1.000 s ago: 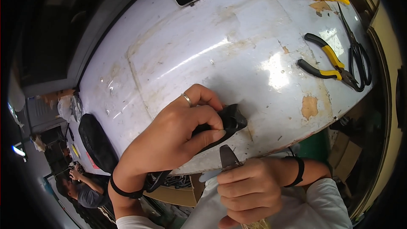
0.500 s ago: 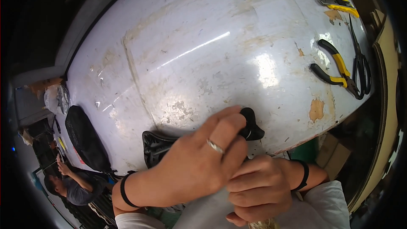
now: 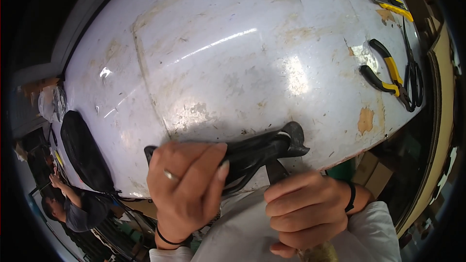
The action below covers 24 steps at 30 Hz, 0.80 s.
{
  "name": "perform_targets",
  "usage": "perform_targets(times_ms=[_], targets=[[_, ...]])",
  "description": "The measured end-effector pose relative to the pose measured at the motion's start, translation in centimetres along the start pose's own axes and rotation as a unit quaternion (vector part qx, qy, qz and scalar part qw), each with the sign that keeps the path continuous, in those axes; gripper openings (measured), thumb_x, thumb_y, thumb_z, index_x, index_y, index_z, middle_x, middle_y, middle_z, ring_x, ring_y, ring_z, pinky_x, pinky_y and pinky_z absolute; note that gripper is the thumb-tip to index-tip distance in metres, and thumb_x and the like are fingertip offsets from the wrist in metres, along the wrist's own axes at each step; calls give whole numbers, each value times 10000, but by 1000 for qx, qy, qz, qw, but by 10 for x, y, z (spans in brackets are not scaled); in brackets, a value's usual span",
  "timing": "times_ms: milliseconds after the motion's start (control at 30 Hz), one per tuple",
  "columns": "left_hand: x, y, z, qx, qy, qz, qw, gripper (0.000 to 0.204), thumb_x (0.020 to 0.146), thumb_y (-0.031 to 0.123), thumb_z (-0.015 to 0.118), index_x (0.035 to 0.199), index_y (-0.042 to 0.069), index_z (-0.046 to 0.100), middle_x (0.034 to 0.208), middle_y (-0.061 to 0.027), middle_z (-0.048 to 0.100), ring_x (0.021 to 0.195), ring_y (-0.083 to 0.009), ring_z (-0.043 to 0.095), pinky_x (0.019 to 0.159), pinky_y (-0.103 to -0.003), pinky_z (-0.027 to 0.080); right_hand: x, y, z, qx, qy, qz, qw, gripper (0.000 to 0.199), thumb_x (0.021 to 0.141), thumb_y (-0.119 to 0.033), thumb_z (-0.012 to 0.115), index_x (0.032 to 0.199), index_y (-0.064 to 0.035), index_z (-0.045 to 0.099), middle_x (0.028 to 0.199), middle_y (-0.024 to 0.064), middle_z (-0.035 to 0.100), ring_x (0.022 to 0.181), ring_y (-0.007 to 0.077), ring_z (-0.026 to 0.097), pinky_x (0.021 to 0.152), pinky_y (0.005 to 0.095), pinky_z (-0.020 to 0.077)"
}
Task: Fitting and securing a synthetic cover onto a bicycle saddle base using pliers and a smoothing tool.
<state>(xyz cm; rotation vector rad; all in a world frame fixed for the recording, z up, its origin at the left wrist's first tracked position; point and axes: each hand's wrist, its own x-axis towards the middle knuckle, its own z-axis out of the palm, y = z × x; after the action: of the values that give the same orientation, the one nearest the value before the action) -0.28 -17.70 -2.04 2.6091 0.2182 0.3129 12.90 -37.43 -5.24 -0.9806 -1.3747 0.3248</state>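
Note:
A long black piece shaped like a bicycle saddle (image 3: 250, 157) lies along the table's near edge, its narrow curled end to the right. My left hand (image 3: 187, 184) is closed over its left part, fingers bent around the upper side. Just below the narrow end, my right hand (image 3: 306, 208) is closed in a fist around a tool with a dark, flat blade (image 3: 275, 171). The blade points up toward the black piece; whether it touches cannot be made out. A yellowish end of the tool's handle shows under the fist.
Yellow-and-black pliers (image 3: 391, 75), black scissors (image 3: 413, 80) and a yellow utility knife (image 3: 392, 6) lie at the right. A long black mesh-like object (image 3: 86, 150) rests at the left edge. Farther left, another person (image 3: 80, 208) works. Cardboard (image 3: 439, 116) stands beyond the right edge.
My left hand has moved left and down from the narrow end to the left part, uncovering the black piece's middle. The tool's blade now shows above my right fist.

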Motion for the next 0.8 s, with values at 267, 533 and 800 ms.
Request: perform_targets(times_ms=[267,533,800], targets=[[0,9,1,-11,9,-58,998,162,889,79,754,1026,11,808,957,-106,757,838,-278,654,794,-403,496,5,-2,5,-4,0,-59,998,304,927,-65,761,683,-6,591,714,120,614,635,285,655,657,450,624],[-12,9,3,58,38,29,997,343,769,108,857,1105,44,824,1027,-52,752,916,-233,739,767,-376,529,4,3,1,47,22,-14,999,277,927,-65,754,689,-8,624,729,112,625,640,291,664,705,463,634],[-14,5,0,32,52,71,996,452,821,24,779,1264,-60,756,1015,-121,783,854,-242,744,732,-361,532,-11,-1,17,16,25,-10,1000,238,921,-64,740,716,0,639,729,135,646,646,290,687,709,467,640]])
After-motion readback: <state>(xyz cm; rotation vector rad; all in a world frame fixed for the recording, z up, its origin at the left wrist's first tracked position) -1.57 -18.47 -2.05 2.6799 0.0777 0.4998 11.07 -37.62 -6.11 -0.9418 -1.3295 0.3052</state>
